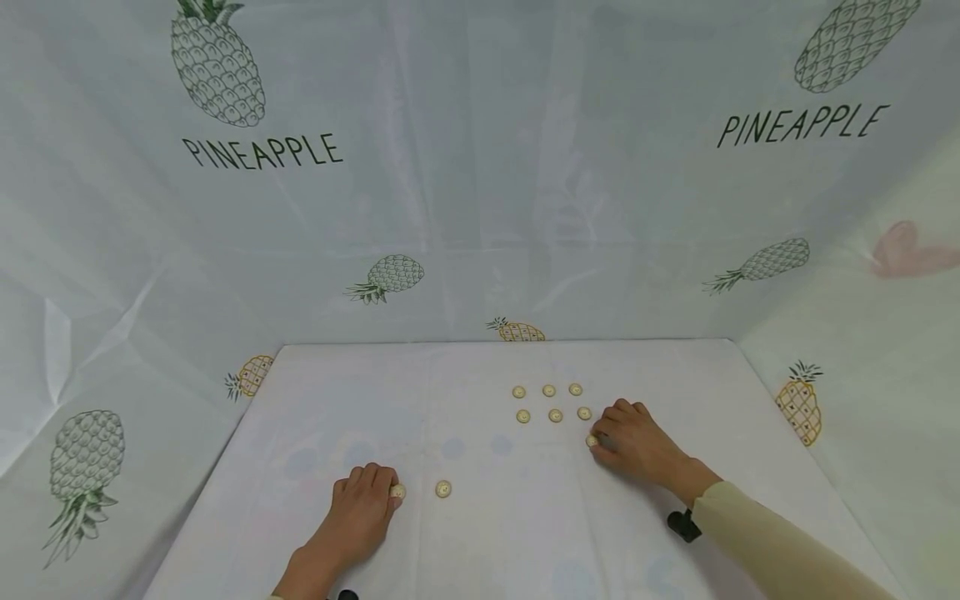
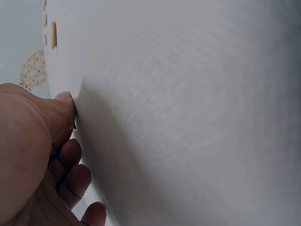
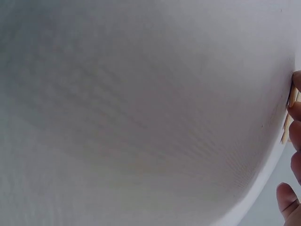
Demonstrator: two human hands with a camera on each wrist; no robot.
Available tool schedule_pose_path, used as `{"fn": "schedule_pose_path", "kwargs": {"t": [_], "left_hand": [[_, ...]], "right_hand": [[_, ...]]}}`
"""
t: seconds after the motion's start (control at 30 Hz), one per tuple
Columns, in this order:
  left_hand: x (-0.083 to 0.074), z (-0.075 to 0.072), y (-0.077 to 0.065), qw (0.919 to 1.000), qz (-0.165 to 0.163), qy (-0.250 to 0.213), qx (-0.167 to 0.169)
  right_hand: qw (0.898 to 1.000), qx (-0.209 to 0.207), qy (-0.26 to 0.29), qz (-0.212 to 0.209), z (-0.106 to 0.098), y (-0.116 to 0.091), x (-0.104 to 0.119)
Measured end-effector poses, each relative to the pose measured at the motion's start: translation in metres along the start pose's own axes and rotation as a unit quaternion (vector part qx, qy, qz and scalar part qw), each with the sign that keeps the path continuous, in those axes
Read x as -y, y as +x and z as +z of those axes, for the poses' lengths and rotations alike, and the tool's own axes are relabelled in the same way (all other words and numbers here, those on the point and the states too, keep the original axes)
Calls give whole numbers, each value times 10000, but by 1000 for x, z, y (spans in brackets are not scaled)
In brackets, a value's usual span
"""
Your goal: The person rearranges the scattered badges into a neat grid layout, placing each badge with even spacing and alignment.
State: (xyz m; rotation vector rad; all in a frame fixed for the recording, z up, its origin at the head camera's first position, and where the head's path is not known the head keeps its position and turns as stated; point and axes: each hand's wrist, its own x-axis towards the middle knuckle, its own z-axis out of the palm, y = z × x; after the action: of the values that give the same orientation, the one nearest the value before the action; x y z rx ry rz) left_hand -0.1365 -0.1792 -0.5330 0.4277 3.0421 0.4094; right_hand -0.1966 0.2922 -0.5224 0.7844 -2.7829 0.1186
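My left hand [image 1: 358, 510] pinches a round cream wooden button [image 1: 398, 492] low over the white cloth. In the left wrist view the thumb [image 2: 62, 113] mostly covers that button. Just to its right lies a loose button [image 1: 443, 489], seen edge-on in the left wrist view. My right hand [image 1: 637, 446] pinches another button [image 1: 592, 441] between thumb and finger at the tabletop; its thin edge [image 3: 292, 95] shows in the right wrist view. Beyond it sit two rows of three buttons, among them a near-row button [image 1: 555, 416] and a far-row button [image 1: 549, 390].
A white cloth [image 1: 487, 542] covers the table. Behind rises a pale curtain [image 1: 510, 167] printed with pineapples, and the same sheeting hangs at both sides. A dark wrist-camera piece [image 1: 683, 525] is under the right wrist.
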Motion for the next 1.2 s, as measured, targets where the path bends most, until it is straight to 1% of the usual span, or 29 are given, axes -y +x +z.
{"fn": "schedule_pose_path", "kwargs": {"t": [0.47,0.77,1.03,1.2], "left_hand": [[-1,-3,0,10000,34,-32,2],[-2,-2,1,10000,-33,-8,81],[-2,-4,-1,10000,27,-33,23],[-2,-4,-1,10000,30,-66,6]], "right_hand": [[9999,7,-38,117,4,0,0],[9996,-183,-196,-76,7,0,-2],[9989,-316,-289,-174,10,0,-2],[9988,-325,-317,-158,10,0,-2]]}}
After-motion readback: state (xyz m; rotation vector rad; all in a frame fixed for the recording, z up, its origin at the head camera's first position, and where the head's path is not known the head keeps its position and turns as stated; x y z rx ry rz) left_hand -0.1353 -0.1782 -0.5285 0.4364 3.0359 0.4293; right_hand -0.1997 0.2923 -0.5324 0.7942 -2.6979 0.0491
